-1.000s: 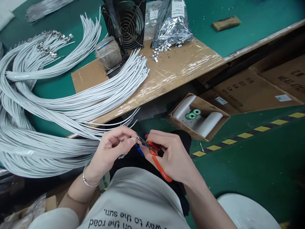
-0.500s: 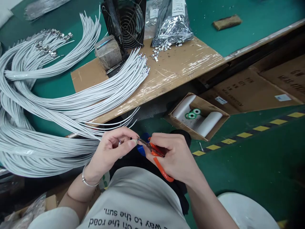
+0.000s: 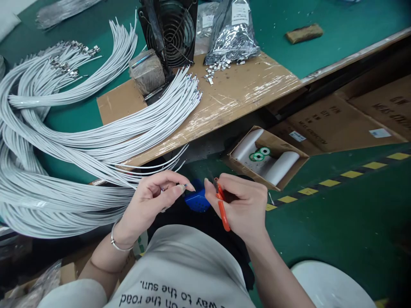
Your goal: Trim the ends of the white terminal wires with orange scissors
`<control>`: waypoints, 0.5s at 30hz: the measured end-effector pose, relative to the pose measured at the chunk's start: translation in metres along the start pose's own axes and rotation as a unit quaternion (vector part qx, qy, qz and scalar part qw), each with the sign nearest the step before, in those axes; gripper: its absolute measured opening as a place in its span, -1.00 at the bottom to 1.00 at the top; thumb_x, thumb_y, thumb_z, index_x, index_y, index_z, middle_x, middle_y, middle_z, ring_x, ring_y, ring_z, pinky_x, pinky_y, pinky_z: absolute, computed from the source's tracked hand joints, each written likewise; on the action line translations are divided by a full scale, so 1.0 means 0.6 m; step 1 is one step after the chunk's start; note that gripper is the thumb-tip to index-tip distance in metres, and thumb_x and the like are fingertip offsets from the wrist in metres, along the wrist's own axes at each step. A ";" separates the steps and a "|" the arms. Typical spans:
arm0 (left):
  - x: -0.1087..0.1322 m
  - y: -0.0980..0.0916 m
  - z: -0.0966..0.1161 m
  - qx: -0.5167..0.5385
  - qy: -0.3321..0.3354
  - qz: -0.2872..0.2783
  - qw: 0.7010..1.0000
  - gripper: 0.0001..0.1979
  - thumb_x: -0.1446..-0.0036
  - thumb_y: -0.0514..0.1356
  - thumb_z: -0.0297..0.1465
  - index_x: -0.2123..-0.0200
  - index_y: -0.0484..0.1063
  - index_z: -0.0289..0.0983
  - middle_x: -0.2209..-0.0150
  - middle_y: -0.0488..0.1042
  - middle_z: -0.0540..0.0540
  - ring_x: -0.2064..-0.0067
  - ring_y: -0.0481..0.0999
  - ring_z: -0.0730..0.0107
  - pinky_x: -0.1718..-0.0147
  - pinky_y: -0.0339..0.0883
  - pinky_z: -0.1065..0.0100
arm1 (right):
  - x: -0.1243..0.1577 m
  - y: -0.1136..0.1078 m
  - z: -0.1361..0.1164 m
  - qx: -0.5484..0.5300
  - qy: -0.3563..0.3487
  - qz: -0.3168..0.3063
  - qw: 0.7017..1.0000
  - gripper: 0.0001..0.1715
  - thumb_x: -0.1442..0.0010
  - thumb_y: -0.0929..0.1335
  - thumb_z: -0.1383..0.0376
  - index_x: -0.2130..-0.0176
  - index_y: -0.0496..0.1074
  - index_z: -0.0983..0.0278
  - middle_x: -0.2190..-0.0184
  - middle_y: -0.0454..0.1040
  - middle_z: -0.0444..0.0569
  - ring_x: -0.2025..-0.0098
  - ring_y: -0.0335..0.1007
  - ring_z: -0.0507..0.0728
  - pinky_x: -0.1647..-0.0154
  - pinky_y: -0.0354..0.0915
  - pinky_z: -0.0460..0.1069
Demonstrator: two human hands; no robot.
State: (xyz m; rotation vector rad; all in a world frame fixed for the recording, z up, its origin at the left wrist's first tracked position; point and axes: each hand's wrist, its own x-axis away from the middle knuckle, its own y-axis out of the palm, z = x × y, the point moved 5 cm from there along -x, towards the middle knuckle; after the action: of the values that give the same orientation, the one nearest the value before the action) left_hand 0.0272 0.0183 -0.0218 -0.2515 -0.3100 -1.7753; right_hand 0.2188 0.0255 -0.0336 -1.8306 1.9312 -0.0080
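My left hand (image 3: 157,196) is closed, thumb and forefinger pinching the end of a white cable, whose tip barely shows. In my right hand (image 3: 244,199) are small scissors (image 3: 222,208) with orange handles, their dark blades pointing up and away from me. A gap separates the scissors from the pinched cable end. Beside my left wrist lies a thick bundle of white cables (image 3: 80,201), looping over the table edge. Another fan of cable ends (image 3: 180,94) rests on the cardboard sheet (image 3: 240,102). Below and between my hands is a blue perforated object (image 3: 198,201).
A black fan (image 3: 173,36) stands behind a tape-wrapped block (image 3: 147,72). Small metal pieces (image 3: 218,66) lie before a silver bag (image 3: 233,34). An open carton (image 3: 289,175) holds green-rimmed spools (image 3: 260,154). A white round surface (image 3: 330,284) is at lower right.
My right hand has moved right with the scissors, away from the cable end at my left fingertips, and the scissors have turned more upright. My left hand has stayed almost in place.
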 end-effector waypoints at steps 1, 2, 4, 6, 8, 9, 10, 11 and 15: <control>0.000 0.000 0.001 -0.001 -0.001 -0.001 1.000 -0.74 -0.37 0.37 -0.14 0.18 0.74 -0.21 0.49 0.41 0.00 0.49 0.16 0.47 0.53 0.01 0.35 | 0.000 -0.002 0.003 -0.005 0.014 0.010 1.000 -0.39 -0.24 0.45 0.45 0.61 0.04 0.23 0.63 0.00 -0.25 0.57 -0.15 -0.05 0.58 -0.17 -0.01; 0.000 0.001 0.001 0.001 -0.003 -0.003 1.000 -0.73 -0.38 0.37 -0.14 0.15 0.73 -0.21 0.52 0.34 0.03 0.50 0.15 0.46 0.53 0.02 0.36 | 0.000 -0.005 0.005 -0.012 0.030 0.019 0.999 -0.38 -0.27 0.47 0.41 0.63 0.08 0.23 0.64 0.02 -0.25 0.58 -0.13 -0.05 0.58 -0.15 -0.02; 0.000 0.003 0.003 0.017 -0.005 -0.004 1.000 -0.73 -0.36 0.39 -0.14 0.07 0.70 -0.22 0.57 0.24 0.10 0.52 0.16 0.48 0.54 0.05 0.39 | 0.002 -0.007 0.011 -0.037 0.063 0.029 0.997 -0.41 -0.30 0.50 0.32 0.64 0.24 0.24 0.65 0.14 -0.22 0.58 -0.02 -0.04 0.58 -0.05 -0.03; -0.001 0.005 0.004 0.038 -0.005 0.002 0.999 -0.71 -0.32 0.43 -0.15 0.05 0.64 -0.23 0.58 0.25 0.14 0.54 0.20 0.50 0.55 0.11 0.43 | 0.003 -0.007 0.016 -0.068 0.084 0.028 0.994 -0.55 -0.30 0.53 0.27 0.58 0.46 0.24 0.62 0.33 -0.17 0.57 0.14 -0.01 0.57 0.07 -0.04; 0.000 0.008 0.004 0.050 -0.003 0.008 0.999 -0.73 -0.30 0.45 -0.17 0.14 0.57 -0.23 0.57 0.33 0.13 0.55 0.25 0.53 0.56 0.16 0.46 | 0.004 -0.005 0.017 -0.093 0.092 0.024 0.991 -0.72 -0.29 0.53 0.27 0.47 0.63 0.22 0.57 0.46 -0.13 0.55 0.26 0.02 0.55 0.17 -0.04; 0.000 0.009 0.003 0.051 0.001 0.010 0.999 -0.74 -0.30 0.45 -0.19 0.20 0.53 -0.23 0.57 0.37 0.13 0.56 0.27 0.54 0.56 0.17 0.47 | 0.004 -0.004 0.017 -0.103 0.093 0.025 0.990 -0.78 -0.27 0.54 0.28 0.43 0.67 0.20 0.56 0.48 -0.13 0.54 0.29 0.02 0.55 0.20 -0.04; 0.000 0.011 0.003 0.048 0.007 0.011 0.999 -0.74 -0.32 0.45 -0.21 0.25 0.50 -0.23 0.56 0.40 0.12 0.56 0.28 0.55 0.56 0.18 0.48 | 0.004 -0.004 0.017 -0.112 0.094 0.027 0.989 -0.83 -0.26 0.54 0.30 0.41 0.69 0.19 0.55 0.49 -0.14 0.54 0.31 0.03 0.54 0.23 -0.04; 0.000 0.012 0.002 0.040 0.014 0.015 0.999 -0.74 -0.33 0.44 -0.23 0.29 0.49 -0.23 0.55 0.42 0.11 0.56 0.31 0.55 0.55 0.20 0.48 | 0.004 -0.005 0.017 -0.120 0.094 0.030 0.988 -0.85 -0.24 0.54 0.32 0.40 0.70 0.19 0.56 0.49 -0.15 0.53 0.32 0.03 0.53 0.25 -0.04; 0.000 0.010 0.004 -0.034 0.069 0.048 0.996 -0.82 -0.34 0.43 -0.31 0.28 0.55 -0.25 0.45 0.53 0.03 0.45 0.44 0.51 0.44 0.32 0.47 | 0.004 -0.015 0.020 -0.138 0.099 0.052 0.984 -0.84 -0.24 0.53 0.38 0.38 0.72 0.15 0.57 0.49 -0.16 0.52 0.37 0.04 0.51 0.29 -0.03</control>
State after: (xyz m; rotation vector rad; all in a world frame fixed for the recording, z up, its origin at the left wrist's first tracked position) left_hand 0.0332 0.0181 -0.0194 -0.1876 -0.1362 -1.7009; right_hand 0.2310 0.0259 -0.0421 -1.9638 2.2605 0.1206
